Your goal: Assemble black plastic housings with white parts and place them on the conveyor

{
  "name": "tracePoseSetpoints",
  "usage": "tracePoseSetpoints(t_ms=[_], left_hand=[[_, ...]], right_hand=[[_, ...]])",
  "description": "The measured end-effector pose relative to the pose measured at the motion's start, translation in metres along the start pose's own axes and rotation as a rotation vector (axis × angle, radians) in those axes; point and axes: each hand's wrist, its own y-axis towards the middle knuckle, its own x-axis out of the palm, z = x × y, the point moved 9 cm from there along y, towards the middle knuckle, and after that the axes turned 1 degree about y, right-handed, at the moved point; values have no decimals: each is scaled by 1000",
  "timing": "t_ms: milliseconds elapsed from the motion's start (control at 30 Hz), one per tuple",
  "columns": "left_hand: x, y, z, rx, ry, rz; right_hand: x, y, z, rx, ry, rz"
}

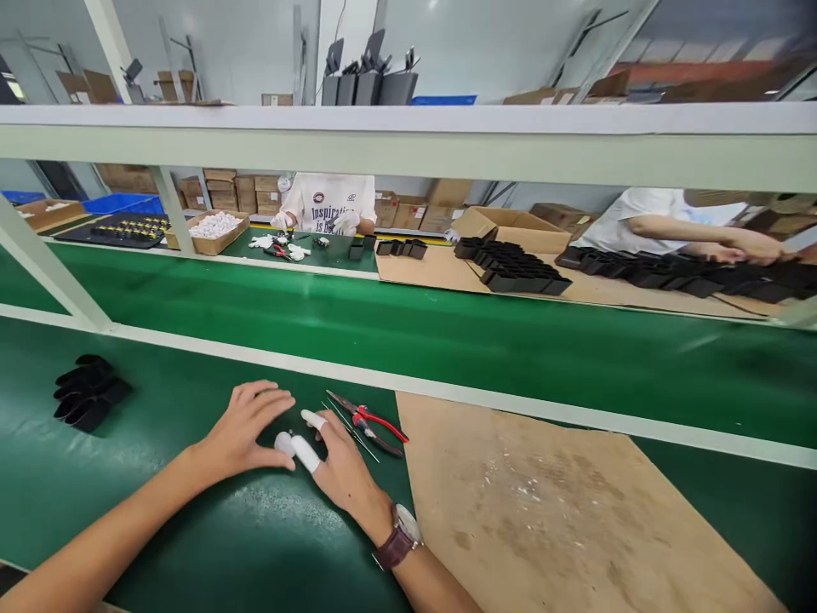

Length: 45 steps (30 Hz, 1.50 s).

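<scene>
My left hand (252,432) is over the green tabletop with thumb and fingers spread, nothing gripped in it. My right hand (345,468) faces it, with white finger covers on the thumb and a fingertip, the two held apart. Between the hands is a small whitish round piece (284,443), right by the right thumb's tip; whether it is touched I cannot tell. Just beyond the right hand lie red-and-black needle-nose pliers (367,419) and a thin metal tool (357,436), partly hidden by the hand.
Black plastic holders (89,396) stand at left. A stained cardboard sheet (523,502) covers the bench at right. Across the green belt (447,328), two people work among black trays (517,264) and a box of white pieces (217,228). A shelf beam (408,153) crosses overhead.
</scene>
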Motion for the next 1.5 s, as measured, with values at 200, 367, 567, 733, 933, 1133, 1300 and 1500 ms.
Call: tracePoseSetpoints(t_ms=[200, 367, 567, 733, 933, 1133, 1300, 1500], left_hand=[[-6, -9, -54, -197, -290, 2], [13, -30, -57, -270, -328, -91], [17, -35, -52, -251, -346, -128], [23, -38, -56, -337, -379, -182], [23, -40, -60, -329, -466, -110], [26, -45, -64, -332, -433, -49], [21, -51, -37, -268, -331, -28], [8, -48, -10, -111, -253, 31]], right_hand=[[13, -5, -26, -142, -213, -163], [5, -3, -27, -142, -158, -158], [25, -4, -27, -188, -218, -140], [22, -2, -18, -132, -170, -175], [15, -4, -19, -188, -108, -176], [4, -1, -28, -184, -61, -53], [-19, -7, -60, -266, 31, 68], [-22, -12, -76, -341, -58, 88]])
